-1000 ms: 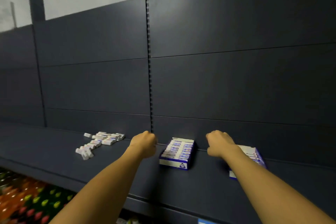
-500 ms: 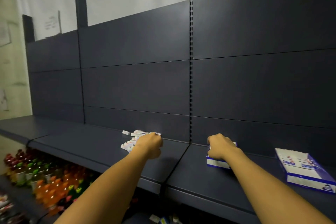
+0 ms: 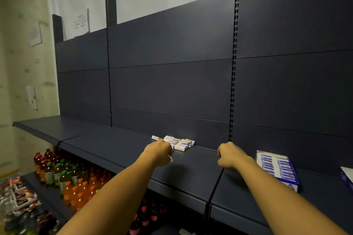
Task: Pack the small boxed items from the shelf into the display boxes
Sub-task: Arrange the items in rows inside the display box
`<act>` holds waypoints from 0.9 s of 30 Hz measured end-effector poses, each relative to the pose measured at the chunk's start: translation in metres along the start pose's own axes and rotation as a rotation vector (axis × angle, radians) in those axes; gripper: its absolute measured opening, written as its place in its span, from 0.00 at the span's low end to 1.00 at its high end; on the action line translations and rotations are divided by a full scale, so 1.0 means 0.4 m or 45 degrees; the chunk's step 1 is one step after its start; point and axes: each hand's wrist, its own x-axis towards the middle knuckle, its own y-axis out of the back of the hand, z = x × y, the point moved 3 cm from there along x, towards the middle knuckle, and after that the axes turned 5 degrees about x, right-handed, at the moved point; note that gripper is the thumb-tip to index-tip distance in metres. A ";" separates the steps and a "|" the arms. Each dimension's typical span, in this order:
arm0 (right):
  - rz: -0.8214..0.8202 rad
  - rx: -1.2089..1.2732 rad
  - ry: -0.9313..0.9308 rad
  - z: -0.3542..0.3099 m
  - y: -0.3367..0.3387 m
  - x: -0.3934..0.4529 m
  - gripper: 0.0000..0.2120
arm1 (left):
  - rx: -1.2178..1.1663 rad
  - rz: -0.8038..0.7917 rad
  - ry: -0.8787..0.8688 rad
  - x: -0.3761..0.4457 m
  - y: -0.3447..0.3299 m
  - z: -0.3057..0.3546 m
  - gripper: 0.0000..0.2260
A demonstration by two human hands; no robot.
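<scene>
A pile of small white boxes lies at the back of the dark shelf. My left hand is at the pile's near left edge with its fingers curled, and a bit of a white box shows under them. My right hand is a closed fist with nothing visible in it, resting by the seam between two shelf boards. To its right, apart from the hand, stands a blue-and-white display box filled with rows of small boxes. A second display box is cut off by the right edge.
The dark back panel rises right behind the pile. Below the shelf's front edge stand rows of drink bottles, with packaged goods at lower left. A pale wall closes off the left side.
The view has swung left. My left hand has reached the loose pile and closed at its edge. My right hand has come off the display box, which now stands to its right.
</scene>
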 end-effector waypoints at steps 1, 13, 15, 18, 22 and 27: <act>-0.004 0.006 0.005 -0.012 -0.005 0.019 0.15 | 0.001 -0.006 0.002 0.011 -0.005 -0.014 0.13; 0.016 0.082 0.054 -0.095 -0.054 0.286 0.16 | -0.011 -0.068 0.038 0.222 -0.068 -0.161 0.11; 0.015 0.084 0.054 -0.097 -0.058 0.332 0.15 | -0.036 -0.073 0.049 0.266 -0.083 -0.181 0.11; 0.014 0.092 0.052 -0.095 -0.059 0.393 0.15 | -0.039 -0.090 0.043 0.324 -0.106 -0.196 0.10; -0.004 0.093 0.049 -0.096 -0.060 0.451 0.15 | -0.027 -0.100 0.034 0.383 -0.133 -0.211 0.09; -0.026 0.061 0.058 -0.116 -0.072 0.499 0.14 | -0.057 -0.083 -0.006 0.448 -0.166 -0.225 0.12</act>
